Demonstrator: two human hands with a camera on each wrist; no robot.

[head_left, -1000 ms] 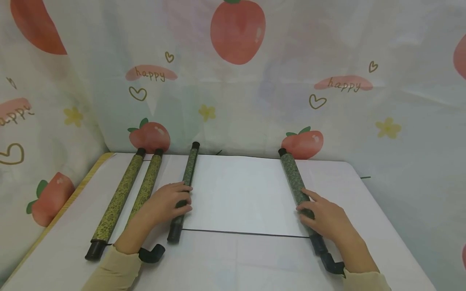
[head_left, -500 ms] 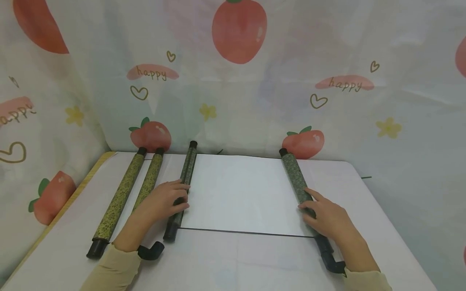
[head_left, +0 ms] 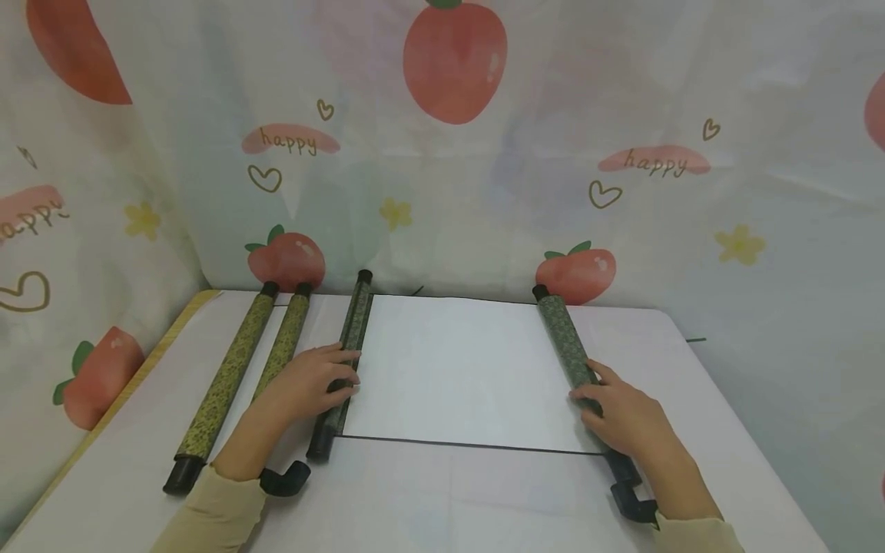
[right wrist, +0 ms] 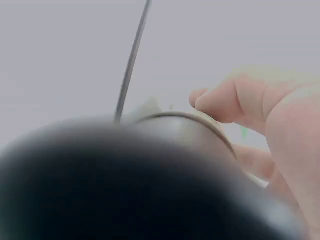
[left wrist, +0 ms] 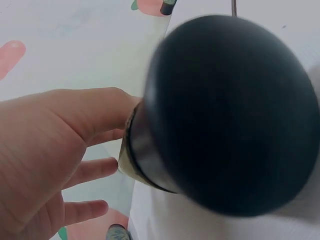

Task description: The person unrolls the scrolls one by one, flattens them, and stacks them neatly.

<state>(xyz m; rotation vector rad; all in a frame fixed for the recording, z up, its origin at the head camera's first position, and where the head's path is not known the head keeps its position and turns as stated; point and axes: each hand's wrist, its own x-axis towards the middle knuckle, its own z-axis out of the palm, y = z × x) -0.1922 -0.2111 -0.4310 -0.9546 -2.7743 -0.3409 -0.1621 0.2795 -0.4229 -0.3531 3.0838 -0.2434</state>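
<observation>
A scroll lies partly unrolled on the table, its white sheet (head_left: 470, 369) spread between two rolls. My left hand (head_left: 304, 388) lies over the green-patterned left roll (head_left: 356, 319), with thumb and fingers curved about it. The right roll (head_left: 561, 330) is held likewise by my right hand (head_left: 625, 418). In the left wrist view a large black end (left wrist: 230, 115) hides much of the roll, beside the thumb and fingers. In the right wrist view a blurred black end (right wrist: 110, 185) covers the foreground; the thumb and fingers bend about the roll behind it.
Left of the scroll lie two yellow-green patterned rolls with black ends, an outer roll (head_left: 224, 384) and an inner roll (head_left: 283, 338) partly behind my left forearm. A fruit-printed cloth (head_left: 449, 207) hangs behind the table. Dark bent pieces sit by both wrists.
The left roll has shifted left with my left hand. The right roll's near end has moved slightly right with my right hand. More white sheet shows between them.
</observation>
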